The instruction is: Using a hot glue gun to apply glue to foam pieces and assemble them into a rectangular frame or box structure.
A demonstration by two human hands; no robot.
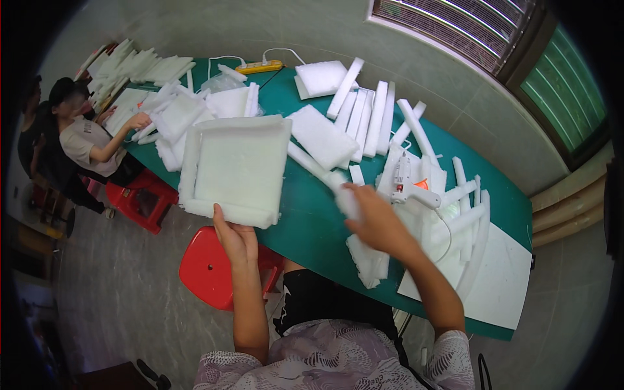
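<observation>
My left hand point(238, 239) grips the lower edge of a shallow white foam tray point(195, 162), a square sheet with raised strips along its sides. It is lifted and tilted toward me beside the table edge. My right hand point(376, 218), slightly blurred, is closed around a short white foam strip point(348, 200) over the table. Just right of that hand, a white glue gun point(416, 190) with an orange part lies on the foam pieces. A longer foam strip point(304, 160) lies on the table behind the held strip.
Foam strips point(374, 123) and foam sheets point(323, 135) cover much of the green table point(312, 240). A yellow power strip point(259, 67) sits by the wall. Red stools point(208, 268) stand at the left; a co-worker point(91, 140) handles foam at the table's far left.
</observation>
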